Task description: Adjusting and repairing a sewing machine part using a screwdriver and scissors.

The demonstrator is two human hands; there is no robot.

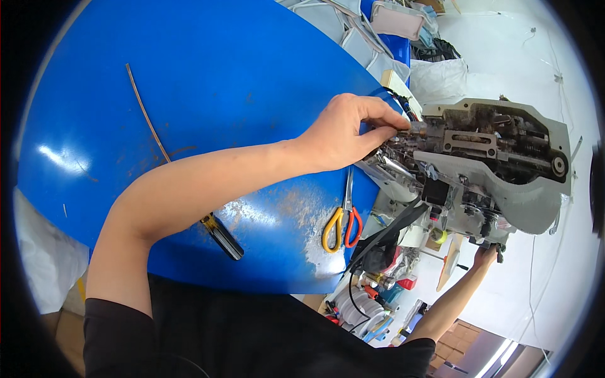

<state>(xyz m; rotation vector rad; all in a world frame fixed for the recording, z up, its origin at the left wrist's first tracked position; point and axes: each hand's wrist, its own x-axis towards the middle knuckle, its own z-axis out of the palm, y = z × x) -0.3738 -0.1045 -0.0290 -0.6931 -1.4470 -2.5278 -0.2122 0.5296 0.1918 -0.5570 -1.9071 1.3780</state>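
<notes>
A grey machine [535,195], which looks like an industrial sewing machine with its cover off, fills the right side, its greasy inner metal parts bare. My left hand [343,132] reaches across to its left end. Thumb and fingers are pinched together there at small metal parts [413,131]; whatever lies between them is too small to make out. Low on the right, my right hand [485,255] touches the machine's underside end near a dark part. Its fingers are mostly hidden. Below my left hand, scissors [342,230] with one yellow and one red handle lie on the blue table [252,57].
A black and yellow screwdriver [224,238] lies partly under my left forearm. A thin brown strip [146,113] rests farther left. Brown dust is scattered over the table. Dark cables [391,223] hang by the machine. Cluttered goods and white plates [360,309] stand below right.
</notes>
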